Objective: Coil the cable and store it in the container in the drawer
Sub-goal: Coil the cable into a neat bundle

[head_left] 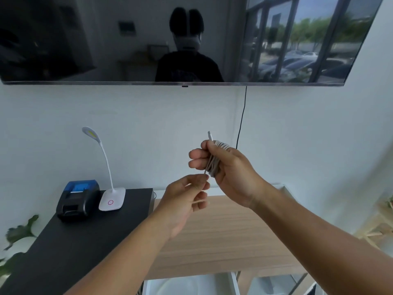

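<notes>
A white cable [212, 165] is wound in several loops around my right hand [225, 167], which is held up in front of the wall and closed on the coil. One plug end sticks up above my right fingers. My left hand [187, 196], just below and to the left, pinches the cable's loose lower end between thumb and fingers. At the bottom edge, an open white drawer [235, 283] shows below the wooden cabinet top, with a pale container [180, 286] partly visible inside it.
A black cabinet [74, 241] on the left carries a small black and blue printer [77, 201] and a white desk lamp [111, 199]. A wooden cabinet top [223, 231] lies below my hands. A dark TV [191, 39] hangs above, with a black cord [242, 116] running down the wall.
</notes>
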A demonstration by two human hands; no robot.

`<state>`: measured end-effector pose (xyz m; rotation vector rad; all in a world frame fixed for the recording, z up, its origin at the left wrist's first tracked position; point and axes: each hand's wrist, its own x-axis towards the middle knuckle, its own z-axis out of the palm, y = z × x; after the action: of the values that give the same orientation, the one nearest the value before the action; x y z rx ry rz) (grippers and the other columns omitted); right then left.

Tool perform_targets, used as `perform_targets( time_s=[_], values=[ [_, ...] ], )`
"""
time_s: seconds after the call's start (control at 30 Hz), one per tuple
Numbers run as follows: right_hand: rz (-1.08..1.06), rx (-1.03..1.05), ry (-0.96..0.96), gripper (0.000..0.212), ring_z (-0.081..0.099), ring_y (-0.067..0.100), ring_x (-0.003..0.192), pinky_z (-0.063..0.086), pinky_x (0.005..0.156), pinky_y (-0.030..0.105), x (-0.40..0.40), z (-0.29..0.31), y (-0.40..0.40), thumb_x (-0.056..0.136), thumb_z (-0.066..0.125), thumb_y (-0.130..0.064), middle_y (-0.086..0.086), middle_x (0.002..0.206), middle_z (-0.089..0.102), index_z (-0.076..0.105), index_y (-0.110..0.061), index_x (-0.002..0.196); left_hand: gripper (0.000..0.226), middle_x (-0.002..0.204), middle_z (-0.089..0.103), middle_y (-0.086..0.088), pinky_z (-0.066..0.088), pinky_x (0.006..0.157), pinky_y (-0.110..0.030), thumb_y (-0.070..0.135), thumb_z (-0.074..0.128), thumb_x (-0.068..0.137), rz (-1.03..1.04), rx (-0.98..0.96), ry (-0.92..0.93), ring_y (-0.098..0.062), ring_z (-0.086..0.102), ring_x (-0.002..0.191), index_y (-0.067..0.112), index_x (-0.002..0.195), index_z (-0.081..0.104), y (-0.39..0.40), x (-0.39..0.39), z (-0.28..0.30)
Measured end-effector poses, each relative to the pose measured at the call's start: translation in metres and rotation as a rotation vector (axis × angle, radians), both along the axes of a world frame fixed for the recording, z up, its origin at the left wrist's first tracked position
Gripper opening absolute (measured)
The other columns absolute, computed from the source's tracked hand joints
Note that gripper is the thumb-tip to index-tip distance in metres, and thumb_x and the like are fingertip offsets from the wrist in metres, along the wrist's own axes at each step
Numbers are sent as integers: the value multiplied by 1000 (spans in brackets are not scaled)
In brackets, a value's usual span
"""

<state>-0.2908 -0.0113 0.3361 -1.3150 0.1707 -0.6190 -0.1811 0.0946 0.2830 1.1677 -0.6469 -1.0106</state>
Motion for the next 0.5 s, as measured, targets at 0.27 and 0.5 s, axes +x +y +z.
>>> perform_targets(
  time_s=[0.27,0.5],
  values=[
    [182,54,-64,26,57,17,55,47,70,30,0,0,3,104,45,-23,3,67,66,64,-12,91,15,75,68,9,57,87,-36,35,78,86,-167,-138,294,-5,69,73,26,74,73,-2,0,13],
    [360,108,-52,27,52,10,43,39,65,30,-8,-2,-5,97,45,-23,-3,54,57,60,-14,77,26,89,75,-4,54,99,-43,15,52,105,-281,-177,86,-22,72,94,14,94,75,2,5,26]
  ],
)
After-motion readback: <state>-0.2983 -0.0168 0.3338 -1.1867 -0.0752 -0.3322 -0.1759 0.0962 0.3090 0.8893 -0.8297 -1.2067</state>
